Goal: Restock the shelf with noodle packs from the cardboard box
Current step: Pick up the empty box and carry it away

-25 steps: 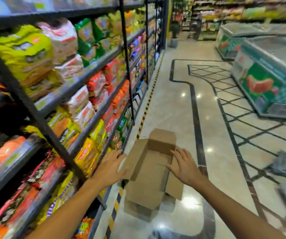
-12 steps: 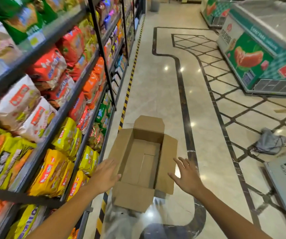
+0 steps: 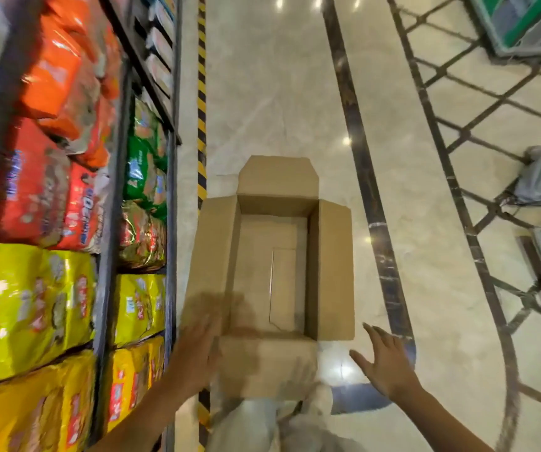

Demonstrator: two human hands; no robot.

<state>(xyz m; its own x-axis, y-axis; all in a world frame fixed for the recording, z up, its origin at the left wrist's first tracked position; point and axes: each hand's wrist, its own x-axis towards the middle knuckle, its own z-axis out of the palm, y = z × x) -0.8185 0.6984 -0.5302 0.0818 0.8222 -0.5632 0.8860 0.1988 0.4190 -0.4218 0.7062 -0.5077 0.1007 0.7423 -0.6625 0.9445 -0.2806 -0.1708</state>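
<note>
At the far left the shelf is seen stocked with noodle packs — orange and red above, yellow below, green further along. A yellow-and-black floor stripe runs beside it. The left hand, blurred, is held flat with fingers extended at the near left flap of the cardboard box, which stands open on the floor; nothing is visible inside it. The right hand is spread wide, gripping nothing — just beside the box's near right corner.
</note>
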